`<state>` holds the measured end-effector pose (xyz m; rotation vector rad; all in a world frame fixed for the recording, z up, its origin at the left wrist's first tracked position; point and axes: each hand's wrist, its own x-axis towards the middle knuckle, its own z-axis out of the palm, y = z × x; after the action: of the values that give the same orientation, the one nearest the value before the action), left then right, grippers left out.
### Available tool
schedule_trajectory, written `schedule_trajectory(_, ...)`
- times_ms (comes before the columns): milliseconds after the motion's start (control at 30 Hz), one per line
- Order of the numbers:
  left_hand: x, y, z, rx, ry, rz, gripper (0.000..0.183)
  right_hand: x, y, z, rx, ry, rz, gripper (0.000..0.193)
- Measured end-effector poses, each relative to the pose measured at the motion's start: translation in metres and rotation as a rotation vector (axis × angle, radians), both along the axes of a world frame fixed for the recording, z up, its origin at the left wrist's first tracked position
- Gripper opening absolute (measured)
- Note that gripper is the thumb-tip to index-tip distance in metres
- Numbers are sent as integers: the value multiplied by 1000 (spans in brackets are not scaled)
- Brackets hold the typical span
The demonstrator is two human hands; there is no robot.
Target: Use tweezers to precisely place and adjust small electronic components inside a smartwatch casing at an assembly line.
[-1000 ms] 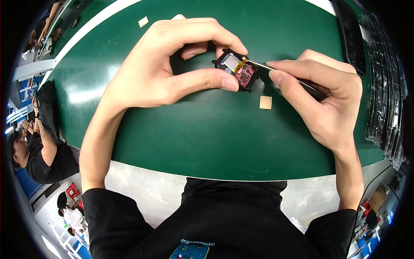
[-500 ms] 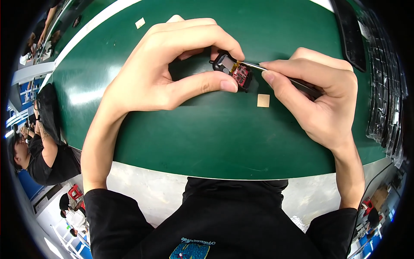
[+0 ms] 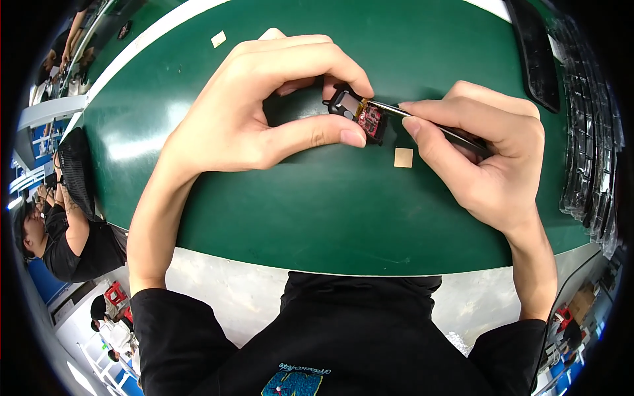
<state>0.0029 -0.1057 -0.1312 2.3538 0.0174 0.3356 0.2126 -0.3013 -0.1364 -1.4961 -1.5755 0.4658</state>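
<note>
A small black device housing (image 3: 345,104) with its inside exposed is pinched between the thumb and fingers of my left hand (image 3: 264,109). At its right end shows a red circuit board (image 3: 371,121), with a yellowish strip beside it. My right hand (image 3: 492,142) grips slim metal tweezers (image 3: 389,108), whose tip touches or nearly touches the upper edge of the housing by the board. Whether the tip pinches anything is too small to tell. Just below the tweezers, a small beige square (image 3: 403,158) lies on the green table (image 3: 317,218).
Another small pale square (image 3: 218,39) lies at the far left. On the right stand a long black tray-like piece (image 3: 535,59) and a stack of clear plastic trays (image 3: 591,132). A co-worker in black (image 3: 66,231) sits at the left, beside a black mesh chair back (image 3: 74,171).
Both hands and the device have shifted very slightly down in the picture. The tweezers still meet the same edge of the housing, and both grips are the same.
</note>
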Motion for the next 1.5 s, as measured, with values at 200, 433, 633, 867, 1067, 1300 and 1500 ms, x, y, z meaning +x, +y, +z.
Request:
schedule_trajectory(200,0,-8,-2,-66,10,55,54,3,-2,3,-54,149,-53,13)
schedule_trajectory(433,-1,-8,-5,56,-24,46,53,-3,1,11,-134,454,-70,19)
schedule_trajectory(633,-3,-3,-4,3,-8,33,64,-13,5,17,-153,-6,-24,45)
schedule_trajectory(867,-9,0,5,-105,82,-31,59,-31,6,9,-91,-150,-98,48)
schedule_trajectory(1067,-6,8,14,-263,77,-41,64,-28,2,16,-30,-105,-78,44)
schedule_trajectory(1300,-32,67,12,150,-159,435,40,-4,-25,134,187,-343,-183,42)
schedule_trajectory(1500,-72,190,-19,534,18,988,60,103,-25,196,113,-492,-586,44)
